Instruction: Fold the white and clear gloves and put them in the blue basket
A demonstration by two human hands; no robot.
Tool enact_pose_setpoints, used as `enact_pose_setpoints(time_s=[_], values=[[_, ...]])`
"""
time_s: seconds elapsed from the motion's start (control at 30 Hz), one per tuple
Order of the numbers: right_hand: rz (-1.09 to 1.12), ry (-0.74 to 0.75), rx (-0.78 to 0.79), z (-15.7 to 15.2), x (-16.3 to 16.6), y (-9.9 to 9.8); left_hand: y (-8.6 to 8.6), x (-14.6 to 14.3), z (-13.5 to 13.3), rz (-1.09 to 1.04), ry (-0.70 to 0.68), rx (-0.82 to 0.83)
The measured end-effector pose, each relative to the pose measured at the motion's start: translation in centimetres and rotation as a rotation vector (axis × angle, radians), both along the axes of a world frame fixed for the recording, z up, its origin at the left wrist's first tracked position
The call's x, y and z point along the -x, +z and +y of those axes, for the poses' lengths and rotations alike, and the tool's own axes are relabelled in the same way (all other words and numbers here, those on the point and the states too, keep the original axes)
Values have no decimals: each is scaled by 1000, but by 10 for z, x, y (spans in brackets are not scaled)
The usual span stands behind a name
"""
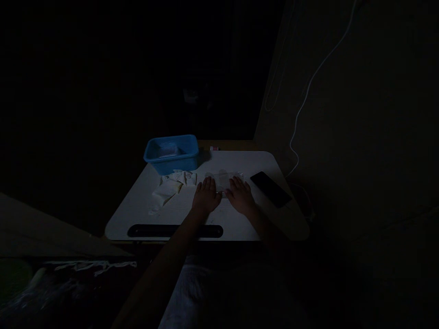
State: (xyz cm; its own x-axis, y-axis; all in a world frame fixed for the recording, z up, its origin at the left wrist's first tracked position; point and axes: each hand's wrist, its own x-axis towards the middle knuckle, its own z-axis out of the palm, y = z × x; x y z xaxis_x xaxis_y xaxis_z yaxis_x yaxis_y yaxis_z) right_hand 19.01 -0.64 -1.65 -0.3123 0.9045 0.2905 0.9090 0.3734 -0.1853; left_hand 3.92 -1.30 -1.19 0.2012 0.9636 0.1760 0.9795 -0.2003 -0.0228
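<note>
Both my hands lie on a thin, clear plastic sheet or bag (222, 179) on the white table (240, 160). My left hand (206, 196) rests flat on its left part, fingers stretched forward. On the right part, my right hand (240, 195) is laid palm down with its fingers apart. The two thumbs come close to each other at the near edge of the plastic. What is inside or under the plastic is too dark to tell. Left of my left hand are crumpled pale wrappers or packets (171, 185).
A blue plastic basin (174, 163) with something pale inside stands at the table's back left. A black phone (270, 188) lies at the right. Along the front edge runs a dark slot (154, 230). A white cable (310, 82) hangs down the right wall. The room is very dark.
</note>
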Motion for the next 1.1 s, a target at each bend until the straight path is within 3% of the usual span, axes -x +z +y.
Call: enact_pose_setpoints(time_s=[0.2, 0.33, 0.4, 0.53, 1.1], values=[[142, -79, -129, 2, -12, 0, -1, 1, 1, -11, -6, -1], [52, -249, -219, -3, -35, 5, -2, 1, 3, -8, -7, 9], [-26, -380, -185, -5, -52, 8, -3, 1, 4, -7, -10, 8], [-117, -555, 44, -8, -84, 13, -4, 1, 6, -26, -9, 6], [-129, -536, 126, 6, -93, 25, -4, 0, 5, -48, -6, 17]])
